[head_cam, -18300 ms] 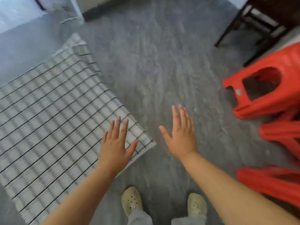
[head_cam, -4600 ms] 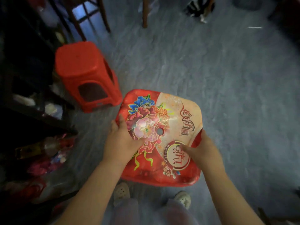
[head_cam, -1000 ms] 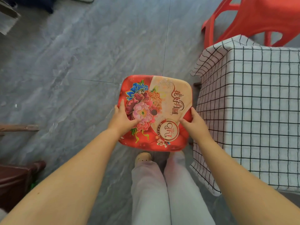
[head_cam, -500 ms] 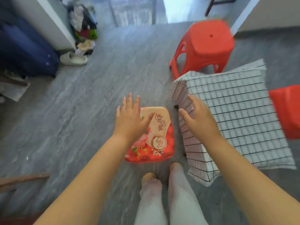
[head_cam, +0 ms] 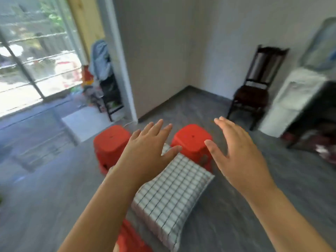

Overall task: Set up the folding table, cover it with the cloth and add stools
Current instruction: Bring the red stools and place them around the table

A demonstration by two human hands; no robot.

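Observation:
A low table covered by a white cloth with a black grid point(head_cam: 174, 195) stands on the grey floor in the middle of the view. Two plain red plastic stools stand at its far side, one on the left point(head_cam: 111, 144) and one on the right point(head_cam: 192, 142). Part of a third red stool point(head_cam: 131, 239) shows at the near left corner, under my left forearm. My left hand point(head_cam: 147, 153) and my right hand point(head_cam: 236, 151) are raised above the table, fingers spread, holding nothing.
A dark wooden chair point(head_cam: 254, 91) stands against the far wall on the right. A white-covered cabinet point(head_cam: 294, 99) is at the right edge. A glass door point(head_cam: 36, 57) and a cluttered rack with clothes point(head_cam: 103, 75) are at the left.
Both hands have lifted away from the flowered red stool, which now stands at the table's near corner. The view has tilted up from the floor to the room.

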